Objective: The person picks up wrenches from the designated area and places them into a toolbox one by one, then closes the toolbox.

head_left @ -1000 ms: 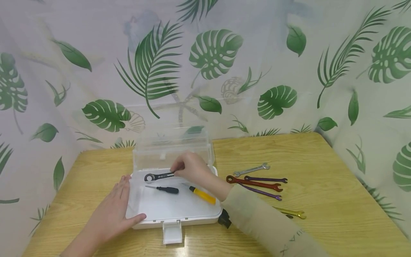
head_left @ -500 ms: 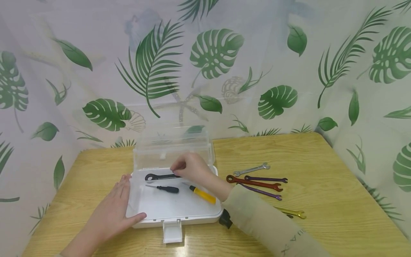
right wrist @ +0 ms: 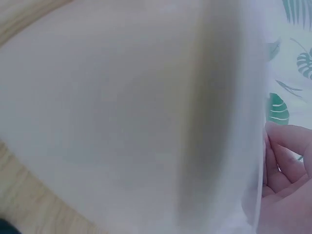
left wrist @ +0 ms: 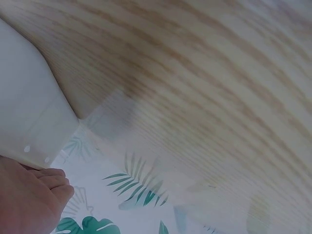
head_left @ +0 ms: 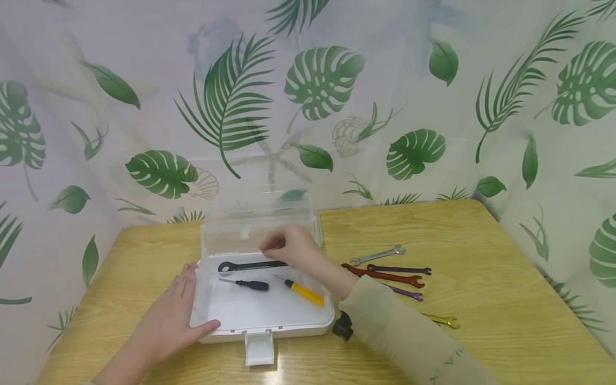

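The right hand [head_left: 291, 248] is being held over the back part of the white plastic box [head_left: 262, 331], with its fingers loosely curled and nothing gripped between them; its fingertips are hovering just above the handle end of the black wrench [head_left: 250, 265], and whether they are touching it cannot be told. The black wrench is lying flat inside the box, along its rear wall, its ring end pointing toward the left. Just in front of it, a small black screwdriver [head_left: 246, 284] and a yellow-handled screwdriver [head_left: 300, 291] are lying on the box floor. The left hand [head_left: 168, 321] is being pressed flat, fingers straight, against the left front corner of the box, the thumb resting along the front rim. The clear lid [head_left: 260, 216] is standing upright behind the box, and the latch [head_left: 259, 347] is hanging open at the front. The box is sitting on a wooden table [head_left: 505, 299]. To the right of the box, a silver wrench [head_left: 377, 254], a purple wrench [head_left: 399, 269], a red wrench [head_left: 385, 275] and a gold wrench [head_left: 443, 320] are lying near one another, the last partly hidden by the sleeve [head_left: 409, 337].
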Demonstrator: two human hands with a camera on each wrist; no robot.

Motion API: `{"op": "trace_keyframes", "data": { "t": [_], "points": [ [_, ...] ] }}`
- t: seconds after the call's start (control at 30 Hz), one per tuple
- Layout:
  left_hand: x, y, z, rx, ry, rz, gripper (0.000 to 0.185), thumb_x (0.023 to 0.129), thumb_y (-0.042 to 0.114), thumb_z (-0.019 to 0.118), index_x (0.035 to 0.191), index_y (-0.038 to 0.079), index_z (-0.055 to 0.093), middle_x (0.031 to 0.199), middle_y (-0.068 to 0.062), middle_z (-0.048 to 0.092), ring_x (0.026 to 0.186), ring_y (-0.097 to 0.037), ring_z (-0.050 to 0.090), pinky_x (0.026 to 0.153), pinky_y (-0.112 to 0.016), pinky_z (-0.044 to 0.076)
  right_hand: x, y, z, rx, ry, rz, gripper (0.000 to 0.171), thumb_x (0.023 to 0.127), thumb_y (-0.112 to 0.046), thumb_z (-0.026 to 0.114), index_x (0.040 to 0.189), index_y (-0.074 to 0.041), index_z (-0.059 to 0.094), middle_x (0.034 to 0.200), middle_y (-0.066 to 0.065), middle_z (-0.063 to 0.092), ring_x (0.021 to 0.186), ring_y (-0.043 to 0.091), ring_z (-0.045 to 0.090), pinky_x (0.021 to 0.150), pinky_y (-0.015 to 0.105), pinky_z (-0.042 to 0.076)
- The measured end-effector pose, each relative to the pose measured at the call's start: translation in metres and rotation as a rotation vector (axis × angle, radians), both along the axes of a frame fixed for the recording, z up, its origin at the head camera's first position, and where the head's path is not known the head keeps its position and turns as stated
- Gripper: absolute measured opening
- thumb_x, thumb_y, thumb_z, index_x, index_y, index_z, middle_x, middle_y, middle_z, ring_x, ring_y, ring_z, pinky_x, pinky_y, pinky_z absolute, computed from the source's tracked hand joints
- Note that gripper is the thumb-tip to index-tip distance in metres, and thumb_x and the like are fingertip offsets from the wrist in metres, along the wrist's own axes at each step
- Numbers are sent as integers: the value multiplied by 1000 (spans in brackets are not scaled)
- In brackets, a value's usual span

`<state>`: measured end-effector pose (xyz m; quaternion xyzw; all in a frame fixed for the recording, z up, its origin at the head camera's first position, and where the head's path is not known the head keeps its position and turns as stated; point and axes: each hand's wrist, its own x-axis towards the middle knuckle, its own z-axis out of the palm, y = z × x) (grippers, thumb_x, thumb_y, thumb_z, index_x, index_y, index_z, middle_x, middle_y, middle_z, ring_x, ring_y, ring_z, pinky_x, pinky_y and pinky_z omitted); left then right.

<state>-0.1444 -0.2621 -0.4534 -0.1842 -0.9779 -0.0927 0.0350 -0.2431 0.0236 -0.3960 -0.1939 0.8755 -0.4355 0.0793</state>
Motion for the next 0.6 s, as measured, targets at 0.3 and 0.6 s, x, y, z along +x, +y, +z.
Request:
{"op": "trace_keyframes", "data": {
  "t": [0.3,0.6],
  "points": [
    [-1,-1,0,5,-15,10,120,90,69,70,159,-19,24,171,-33,26,157,-52,30,127,-63,34,1,15,8,-18,22,10,10,95,-3,77,104,-3,81,103,11,82,88,16,72,82,21,63],
    [2,1,1,-4,12,-2,120,88,67,72,158,-19,27,170,-33,28,156,-52,32,126,-63,36,0,32,12,-63,41,12,12,95,-2,77,106,2,81,104,15,81,87,16,72,79,22,63]
  ]
}}
